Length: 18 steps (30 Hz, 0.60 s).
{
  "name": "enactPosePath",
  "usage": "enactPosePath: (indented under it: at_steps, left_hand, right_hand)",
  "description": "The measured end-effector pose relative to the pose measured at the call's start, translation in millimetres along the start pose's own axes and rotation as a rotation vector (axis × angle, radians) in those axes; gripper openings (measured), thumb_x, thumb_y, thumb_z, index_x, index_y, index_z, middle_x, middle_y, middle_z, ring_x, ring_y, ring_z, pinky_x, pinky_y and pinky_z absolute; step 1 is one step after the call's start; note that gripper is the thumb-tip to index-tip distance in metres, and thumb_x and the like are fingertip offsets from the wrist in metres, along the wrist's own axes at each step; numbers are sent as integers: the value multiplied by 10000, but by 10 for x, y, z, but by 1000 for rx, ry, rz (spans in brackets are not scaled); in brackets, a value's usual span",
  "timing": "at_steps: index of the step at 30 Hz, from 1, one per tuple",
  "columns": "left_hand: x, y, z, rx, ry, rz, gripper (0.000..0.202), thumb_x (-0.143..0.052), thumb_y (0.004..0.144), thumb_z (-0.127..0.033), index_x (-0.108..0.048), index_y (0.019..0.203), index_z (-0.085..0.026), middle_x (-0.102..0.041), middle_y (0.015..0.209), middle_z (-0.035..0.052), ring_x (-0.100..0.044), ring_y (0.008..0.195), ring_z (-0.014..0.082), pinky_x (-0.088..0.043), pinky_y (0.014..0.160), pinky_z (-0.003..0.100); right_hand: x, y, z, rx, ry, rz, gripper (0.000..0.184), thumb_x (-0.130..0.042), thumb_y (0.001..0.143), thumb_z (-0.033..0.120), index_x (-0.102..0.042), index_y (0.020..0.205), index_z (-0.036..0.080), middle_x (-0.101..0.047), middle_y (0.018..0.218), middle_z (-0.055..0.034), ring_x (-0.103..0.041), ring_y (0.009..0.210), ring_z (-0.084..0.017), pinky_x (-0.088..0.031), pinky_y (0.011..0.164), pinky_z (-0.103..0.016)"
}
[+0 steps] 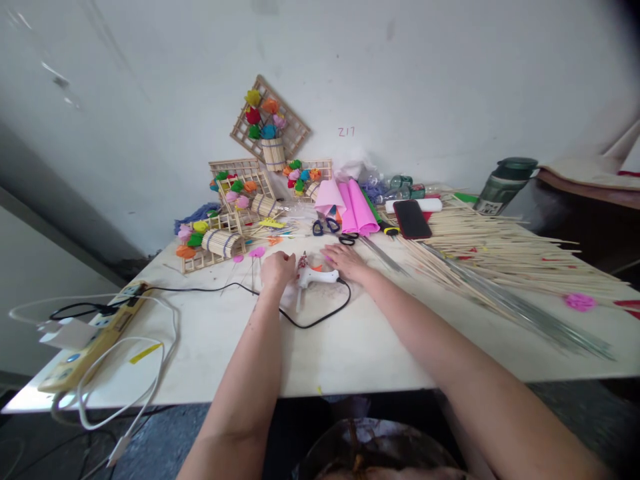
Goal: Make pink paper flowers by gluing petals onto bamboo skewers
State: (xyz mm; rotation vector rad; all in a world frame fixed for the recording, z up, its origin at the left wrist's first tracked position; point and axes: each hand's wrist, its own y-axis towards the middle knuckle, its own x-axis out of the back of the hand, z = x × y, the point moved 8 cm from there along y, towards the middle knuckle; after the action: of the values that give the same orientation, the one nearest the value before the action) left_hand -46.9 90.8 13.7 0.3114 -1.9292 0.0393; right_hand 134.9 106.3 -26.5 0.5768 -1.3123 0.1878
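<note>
My left hand (279, 269) is closed just left of a white hot glue gun (323, 276); whatever its fingers hold, if anything, is too small to make out. Palm down, my right hand (347, 263) lies on the table beyond the gun's handle, its fingers stretched out. The gun has an orange trigger and a glue-spotted front end, and a black cord (320, 323) loops from its handle. Left of my left hand are small pink paper flowers (257, 252) on thin stems.
Bamboo lattice frames (295, 127) with paper flowers stand against the wall. Scissors (349, 238), pink paper (357, 208), a phone (412, 220) and a green bottle (506, 187) lie or stand behind. Sticks (480, 247) spread over the right side. A power strip (95, 340) with cables sits left.
</note>
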Motion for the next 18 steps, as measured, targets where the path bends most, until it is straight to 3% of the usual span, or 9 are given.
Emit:
enactPosePath:
  at_steps: [4, 8, 14, 18]
  left_hand:
    - [-3, -14, -28, -20, -10, -18, 371, -409, 739, -459, -655, 841, -200, -685, 826, 107, -609, 831, 257, -418, 648, 322]
    - [8, -30, -43, -26, -14, -35, 369, -412, 745, -458, -656, 850, -202, -683, 823, 101, -606, 837, 252, -417, 653, 319]
    - [70, -83, -157, -112, -87, -124, 340, -414, 773, -434, -646, 899, -220, -682, 842, 57, -608, 817, 216, -414, 687, 297]
    - [30, -108, -231, -174, -147, -147, 338, -447, 770, -427, -618, 984, -229, -673, 916, 44, -596, 873, 207, -414, 725, 298]
  right_hand:
    - [38, -23, 69, 72, -41, -49, 342, -332, 903, 292, -564, 1138, 206, -501, 1250, -63, -413, 1123, -219, -297, 939, -342]
    - [86, -31, 65, 51, -33, -112, 308, -349, 900, 264, -615, 1030, 179, -584, 1100, -72, -479, 1004, -188, -337, 892, -296]
    - [65, -21, 54, 41, -37, -136, 336, -379, 891, 274, -528, 1179, 183, -491, 1246, -83, -436, 1089, -204, -328, 920, -328]
    - [72, -26, 68, 48, -9, -115, 309, -356, 899, 258, -594, 1079, 175, -550, 1153, -88, -456, 1061, -203, -331, 913, -330]
